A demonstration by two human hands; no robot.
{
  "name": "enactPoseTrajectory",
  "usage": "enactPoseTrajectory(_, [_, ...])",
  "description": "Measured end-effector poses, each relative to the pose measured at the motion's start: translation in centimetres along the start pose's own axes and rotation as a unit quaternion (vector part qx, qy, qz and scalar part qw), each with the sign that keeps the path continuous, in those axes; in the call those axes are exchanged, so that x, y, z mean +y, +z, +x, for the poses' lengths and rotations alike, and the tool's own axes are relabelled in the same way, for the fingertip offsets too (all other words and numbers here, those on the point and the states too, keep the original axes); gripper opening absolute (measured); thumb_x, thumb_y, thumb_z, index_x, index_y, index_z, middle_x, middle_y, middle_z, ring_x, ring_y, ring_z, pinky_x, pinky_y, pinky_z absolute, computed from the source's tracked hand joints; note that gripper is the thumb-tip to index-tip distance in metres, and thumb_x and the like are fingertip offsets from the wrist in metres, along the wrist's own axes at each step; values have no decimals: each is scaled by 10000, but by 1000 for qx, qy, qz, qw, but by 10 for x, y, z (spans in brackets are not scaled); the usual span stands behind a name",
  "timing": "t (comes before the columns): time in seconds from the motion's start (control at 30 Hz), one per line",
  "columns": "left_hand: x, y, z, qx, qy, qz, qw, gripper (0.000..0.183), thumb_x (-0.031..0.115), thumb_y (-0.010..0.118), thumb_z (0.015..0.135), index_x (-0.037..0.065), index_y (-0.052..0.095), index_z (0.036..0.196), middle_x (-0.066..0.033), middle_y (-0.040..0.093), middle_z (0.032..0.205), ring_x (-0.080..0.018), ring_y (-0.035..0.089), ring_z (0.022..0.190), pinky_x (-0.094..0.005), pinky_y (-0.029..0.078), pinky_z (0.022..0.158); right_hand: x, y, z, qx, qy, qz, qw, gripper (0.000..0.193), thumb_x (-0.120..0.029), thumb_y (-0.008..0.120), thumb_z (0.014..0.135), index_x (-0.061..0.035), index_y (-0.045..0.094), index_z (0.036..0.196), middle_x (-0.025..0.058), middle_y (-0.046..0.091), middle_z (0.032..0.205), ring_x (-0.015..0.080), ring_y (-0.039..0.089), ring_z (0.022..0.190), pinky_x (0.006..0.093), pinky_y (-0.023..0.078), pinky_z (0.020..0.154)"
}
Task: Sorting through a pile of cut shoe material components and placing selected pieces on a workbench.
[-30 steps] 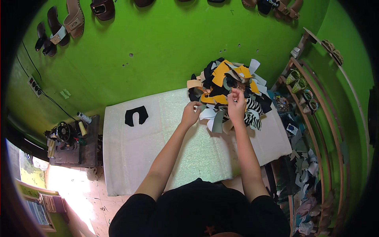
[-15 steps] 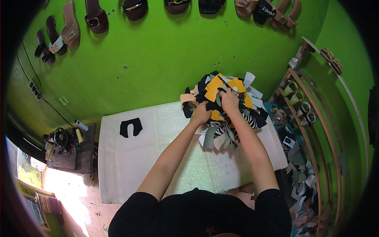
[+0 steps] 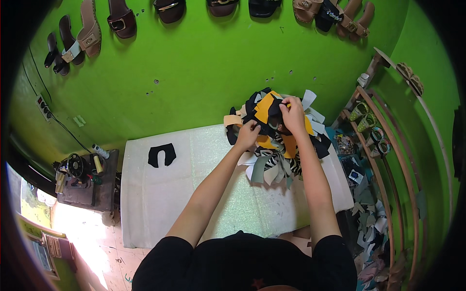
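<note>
A heap of cut material scraps (image 3: 267, 167) in black, yellow, grey, beige and zebra stripes lies on the right part of the white-covered table (image 3: 160, 203). Both my hands are at this heap. My left hand (image 3: 248, 135) is closed at its near left side, fingertips pinched on the edge of a black scrap. Higher up and to the right, my right hand (image 3: 293, 116) pinches another black scrap (image 3: 274, 107) between thumb and fingers. Alone on the left part of the table lies a flat black U-shaped piece (image 3: 161, 155).
Left of the table stands a sewing machine (image 3: 75, 167) with thread spools (image 3: 100, 151) beside it. Sandals (image 3: 121, 22) hang along the green wall. On the right, a wooden rack (image 3: 378, 150) holds shoes, and more scraps (image 3: 371, 218) are piled on the floor.
My right hand has shifted right across the heap, and a black scrap now shows at its fingertips. Scraps under it have been turned over. My left hand has stayed in nearly the same place.
</note>
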State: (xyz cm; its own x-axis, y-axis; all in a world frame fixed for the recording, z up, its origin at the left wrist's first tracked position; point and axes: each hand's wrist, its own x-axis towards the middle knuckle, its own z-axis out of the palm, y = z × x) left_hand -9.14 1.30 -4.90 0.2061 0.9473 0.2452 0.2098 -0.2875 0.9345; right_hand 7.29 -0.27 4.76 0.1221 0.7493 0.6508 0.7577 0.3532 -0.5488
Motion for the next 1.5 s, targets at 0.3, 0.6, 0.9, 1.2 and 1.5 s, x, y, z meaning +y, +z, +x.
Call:
enactPoseTrajectory(0.3, [9,-13,12,23,-9,-225,974,164,179,433,874,38,515,890,-22,473,738,-101,469,682,-235,404,599,21,-3,-5,45,166,162,972,140,-111,548,824,4,483,869,107,517,871,189,545,672,308,471,569])
enactPoseTrajectory(0.6, [59,-34,-6,37,12,-293,955,271,105,543,808,9,563,1061,-34,575,827,-65,516,686,-186,425,615,13,-24,-3,60,322,405,854,114,-129,551,842,-48,489,892,24,509,838,112,498,661,307,501,598])
enactPoseTrajectory(0.9, [80,-44,-10,60,-17,-286,956,244,-68,384,763,-4,485,976,-73,549,885,-109,568,738,-226,495,655,-6,-30,4,37,130,217,967,127,-106,611,800,-33,523,856,-2,539,768,64,491,633,202,422,512])
enactPoseTrajectory(1.2, [63,-50,-16,-18,-74,-249,965,162,-39,344,770,41,432,880,-73,521,799,-110,515,581,-221,435,503,-2,-23,0,81,190,409,889,144,-144,532,862,-19,464,879,40,478,850,104,494,696,257,512,543])
enactPoseTrajectory(1.5, [18,-57,-80,35,-227,-416,880,120,175,423,895,73,465,941,-12,485,686,-94,430,536,-233,390,478,-53,-39,-23,125,-46,-26,991,220,-249,643,747,-34,622,704,75,487,924,268,381,877,356,305,825])
